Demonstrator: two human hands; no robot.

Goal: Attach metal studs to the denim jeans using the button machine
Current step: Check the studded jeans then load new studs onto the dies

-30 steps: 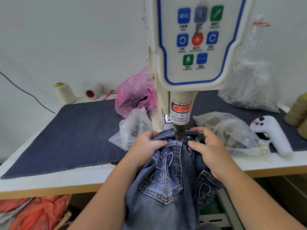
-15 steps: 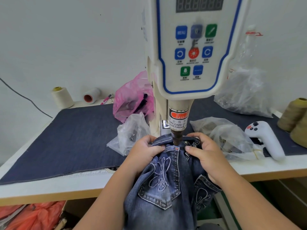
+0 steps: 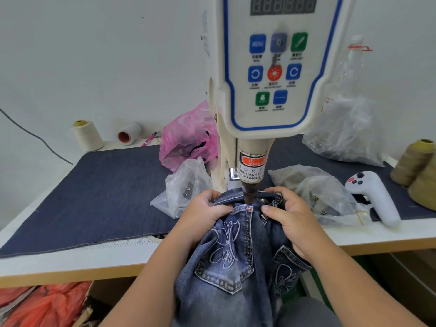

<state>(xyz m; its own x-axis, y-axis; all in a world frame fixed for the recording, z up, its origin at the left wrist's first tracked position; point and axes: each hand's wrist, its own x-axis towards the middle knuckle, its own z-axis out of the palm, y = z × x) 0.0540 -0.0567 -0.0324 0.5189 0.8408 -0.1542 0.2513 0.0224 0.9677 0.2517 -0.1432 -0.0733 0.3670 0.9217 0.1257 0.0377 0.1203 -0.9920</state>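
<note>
jeans [image 3: 226, 263], faded blue w/ embroidered pocket; l grip [image 3: 203, 215] & r grip [image 3: 291, 218] both pinching waistband.

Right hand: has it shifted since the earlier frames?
No: the right hand still grips the jeans just right of the machine's punch; only the camera tilted.

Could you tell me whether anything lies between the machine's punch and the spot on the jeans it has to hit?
Nothing visible does: the punch meets the jeans directly, with the left hand and right hand gripping denim on either side.

Bare forearms, no sleeves, short fingernails
</note>
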